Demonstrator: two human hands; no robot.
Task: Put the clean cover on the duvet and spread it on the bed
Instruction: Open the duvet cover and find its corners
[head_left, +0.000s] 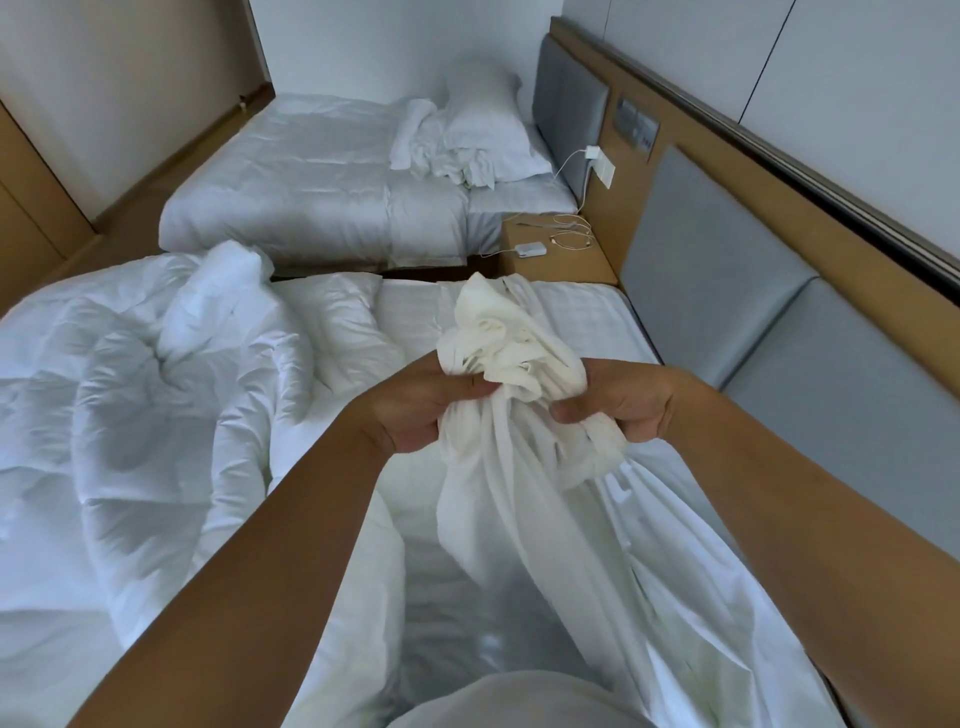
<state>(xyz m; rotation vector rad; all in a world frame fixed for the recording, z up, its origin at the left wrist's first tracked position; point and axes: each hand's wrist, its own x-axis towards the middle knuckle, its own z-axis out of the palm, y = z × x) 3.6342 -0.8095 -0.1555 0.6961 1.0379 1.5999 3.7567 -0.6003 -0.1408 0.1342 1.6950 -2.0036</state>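
You held the clean cover (506, 332) up in front of you with both hands, which were close together but not touching each other. Your left hand (413, 410) gripped the bunched cloth from the left side, with the fingers curled into the folds. Your right hand (615, 410) pinched the same bunch from the right side, the thumb and fingers closed on the cloth. The top of the cover stood as a crumpled knot above your hands, and the rest of it hung down and lay across the lower right part of the bed (576, 322). The striped sheet of this bed was bare near the grey headboard (706, 275). The duvet (135, 415), without any cover, lay in a crumpled heap on the left part of the bed, beside your left arm, and a pillow (337, 317) lay just behind it. A second bed (311, 202) stood further away, with a duvet spread on it and another pillow (485, 124) leaning at its head, some loose white linen beside it. Between the two beds there was a small wooden counter (566, 265) against the wall, and a white charger (530, 249) with its cables lay on it.
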